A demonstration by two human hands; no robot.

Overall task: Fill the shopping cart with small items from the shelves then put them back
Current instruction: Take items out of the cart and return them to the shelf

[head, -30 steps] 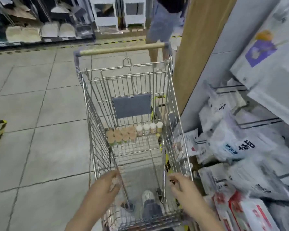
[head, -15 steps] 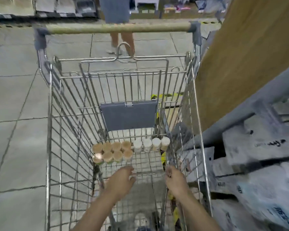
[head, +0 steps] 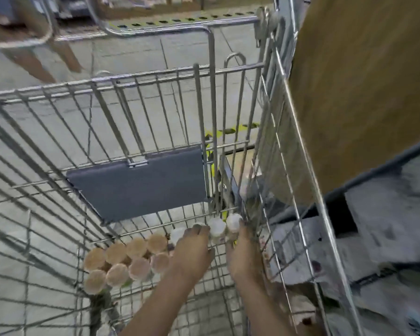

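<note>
Both hands are now deep in the shopping cart (head: 141,98), at its far end under the grey flap (head: 141,183). A second ago they hovered near the cart's near end, and half a second ago they were midway along the basket; the camera has dropped and closed in with them, so the handle has left the top of the view.

Head view: the left hand (head: 192,253) lies over the row of white-capped bottles (head: 216,226), its fingertips touching the caps, fingers bent over them. Whether it has closed round a bottle I cannot tell, for the palm hides the bodies. The right hand (head: 243,253) reaches beside it toward the bottle nearest the cart's right wall, fingers extended, and its grip is equally unclear through the blur. Just left of the white ones stands a cluster of tan-capped bottles (head: 129,260), untouched, two rows deep on the wire floor.

Packaged goods on the shelf (head: 386,238) lie to the right, outside the wire. A person's legs (head: 46,61) show beyond the cart.

Since the small items already sit in the cart and the hands have gone to them, I judge the return phase is starting, with the white-capped bottles first to be lifted out.
</note>
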